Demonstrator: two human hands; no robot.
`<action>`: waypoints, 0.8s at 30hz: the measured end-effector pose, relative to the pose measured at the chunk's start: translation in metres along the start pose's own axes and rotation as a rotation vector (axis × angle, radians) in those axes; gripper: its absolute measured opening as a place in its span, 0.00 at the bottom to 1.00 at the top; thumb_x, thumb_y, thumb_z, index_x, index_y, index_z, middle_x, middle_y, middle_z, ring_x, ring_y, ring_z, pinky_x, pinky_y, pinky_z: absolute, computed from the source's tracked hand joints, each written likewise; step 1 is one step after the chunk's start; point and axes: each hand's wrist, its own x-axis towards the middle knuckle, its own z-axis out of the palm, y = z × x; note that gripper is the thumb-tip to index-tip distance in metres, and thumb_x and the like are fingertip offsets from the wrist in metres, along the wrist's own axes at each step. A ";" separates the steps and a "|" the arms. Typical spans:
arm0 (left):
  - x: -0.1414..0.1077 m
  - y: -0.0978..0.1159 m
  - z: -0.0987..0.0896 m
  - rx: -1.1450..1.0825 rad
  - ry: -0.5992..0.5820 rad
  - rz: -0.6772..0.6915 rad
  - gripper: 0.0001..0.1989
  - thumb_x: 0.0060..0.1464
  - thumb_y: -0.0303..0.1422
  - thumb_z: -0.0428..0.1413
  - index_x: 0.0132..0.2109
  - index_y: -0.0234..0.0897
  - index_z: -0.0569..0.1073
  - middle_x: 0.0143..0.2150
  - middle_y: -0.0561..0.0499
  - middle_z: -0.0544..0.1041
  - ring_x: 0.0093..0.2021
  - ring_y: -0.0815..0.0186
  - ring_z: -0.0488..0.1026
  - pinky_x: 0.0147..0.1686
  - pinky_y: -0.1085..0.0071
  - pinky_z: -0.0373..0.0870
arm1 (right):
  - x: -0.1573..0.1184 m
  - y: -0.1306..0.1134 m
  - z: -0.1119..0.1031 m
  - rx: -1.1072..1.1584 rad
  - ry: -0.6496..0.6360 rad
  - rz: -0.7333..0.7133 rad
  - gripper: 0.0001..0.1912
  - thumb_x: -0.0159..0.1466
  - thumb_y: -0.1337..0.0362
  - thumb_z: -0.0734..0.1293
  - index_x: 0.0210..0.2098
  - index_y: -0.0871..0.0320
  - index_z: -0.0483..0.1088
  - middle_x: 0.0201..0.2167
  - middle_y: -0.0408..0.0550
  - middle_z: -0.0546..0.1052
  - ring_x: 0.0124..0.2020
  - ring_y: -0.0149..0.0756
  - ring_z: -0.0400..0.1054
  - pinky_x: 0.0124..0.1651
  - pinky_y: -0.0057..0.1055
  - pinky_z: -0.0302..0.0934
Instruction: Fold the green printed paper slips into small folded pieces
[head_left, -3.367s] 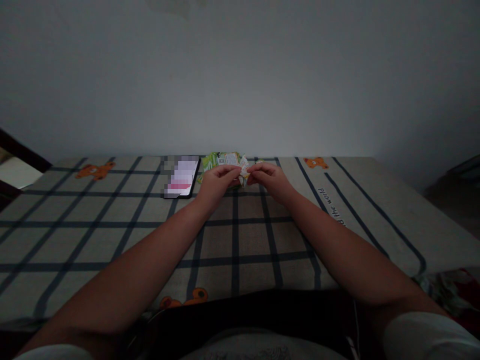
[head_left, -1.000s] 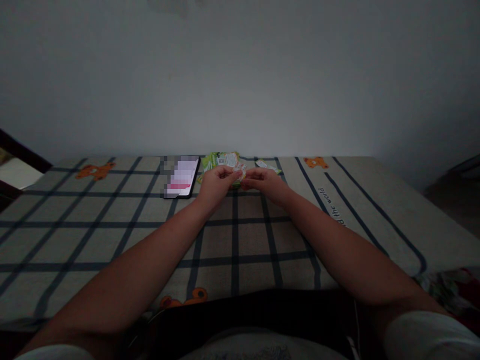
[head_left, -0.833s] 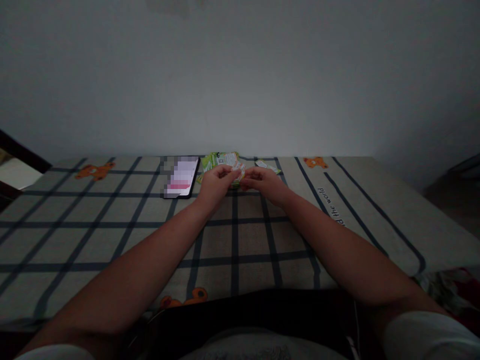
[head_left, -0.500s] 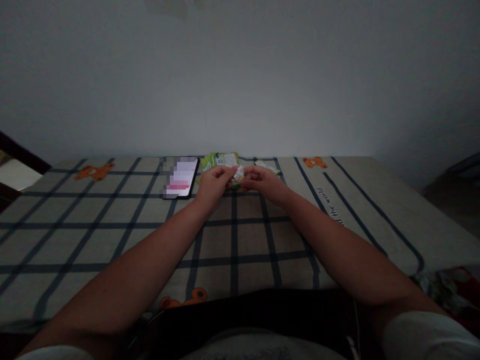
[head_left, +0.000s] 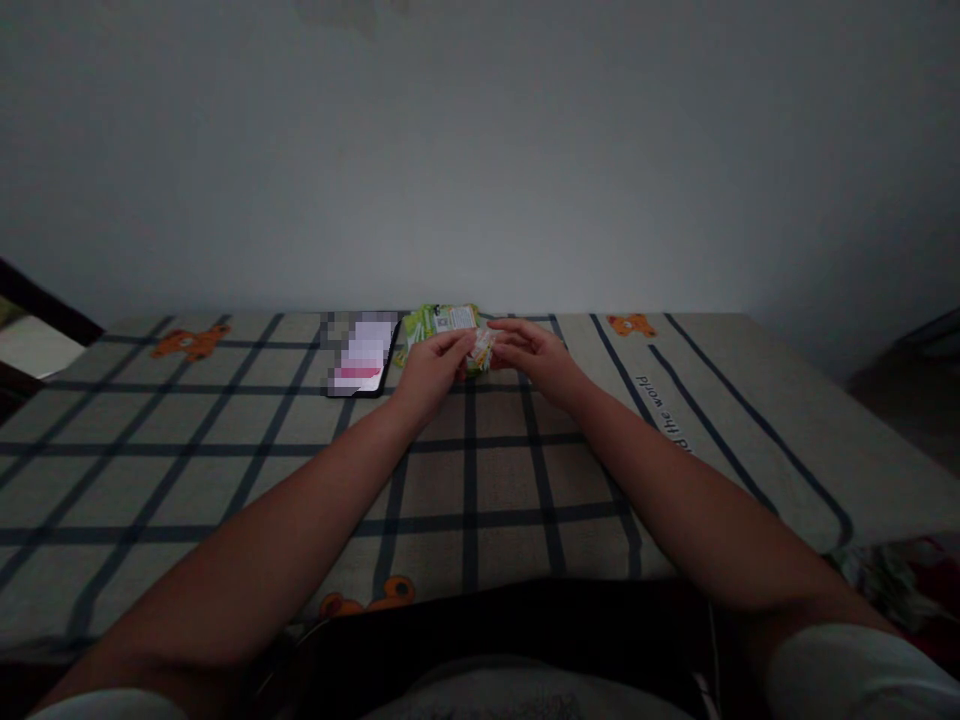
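Between my two hands is a small shiny wrapper, whitish with orange and green print. My left hand pinches its left side between thumb and fingers. On the other side my right hand has its lower fingers closed at the wrapper's right edge, with one finger stretched out above. What lies inside the wrapper cannot be made out. Just behind my left hand a green printed bag lies on the cloth, partly covered by the hand and the wrapper.
A phone with a lit, partly blurred screen lies left of the bag. Beneath everything spreads a checked tablecloth with bear prints. The table meets a grey wall at the back. Dark chair wood shows at the left.
My right hand has shifted slightly right and raised a finger, and more of the small wrapper shows. The white-and-green piece behind that hand is now covered by it.
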 end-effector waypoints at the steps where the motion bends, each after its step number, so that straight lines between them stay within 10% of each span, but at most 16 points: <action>1: -0.001 0.002 0.000 0.010 -0.004 0.011 0.19 0.54 0.45 0.60 0.44 0.35 0.81 0.32 0.50 0.78 0.27 0.70 0.66 0.26 0.73 0.62 | 0.000 -0.001 0.000 -0.010 -0.001 0.000 0.21 0.55 0.55 0.76 0.46 0.54 0.74 0.39 0.45 0.80 0.38 0.34 0.75 0.46 0.38 0.73; 24: -0.007 0.008 0.003 -0.017 -0.041 -0.043 0.19 0.49 0.45 0.63 0.42 0.36 0.81 0.40 0.46 0.81 0.35 0.65 0.74 0.32 0.71 0.69 | 0.001 0.000 0.000 -0.005 0.086 0.054 0.20 0.56 0.47 0.74 0.36 0.57 0.72 0.30 0.43 0.78 0.32 0.31 0.73 0.41 0.34 0.72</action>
